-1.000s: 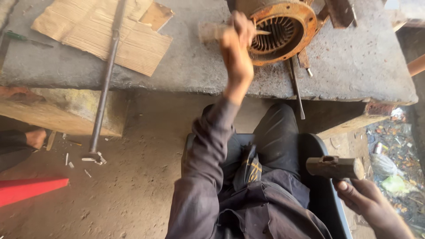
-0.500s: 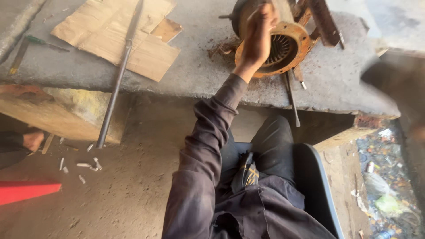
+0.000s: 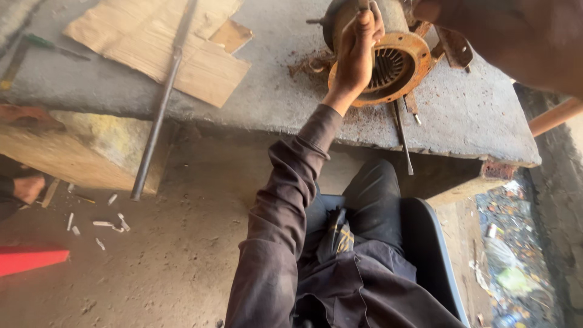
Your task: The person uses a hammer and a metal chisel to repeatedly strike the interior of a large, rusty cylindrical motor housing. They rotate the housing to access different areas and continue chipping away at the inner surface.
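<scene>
One view only, head cam. Left hand [image 3: 358, 51] is closed round a thin rod or punch [image 3: 363, 7], held upright against the rusty motor housing [image 3: 388, 58] on the concrete slab [image 3: 273, 91]. Right hand [image 3: 516, 33] is a close blur at top right; can't tell its grip or whether it holds anything.

Progress, my read: housing is already open, inner fins exposed, rust flakes around it; whatever the rod bears on looks not yet out.

Loose on the slab: long bar [image 3: 161, 103], cardboard [image 3: 158, 42], a slim tool [image 3: 402, 136] by the housing.

Rod top is cut off by the frame, contact point hidden behind the fingers.
</scene>
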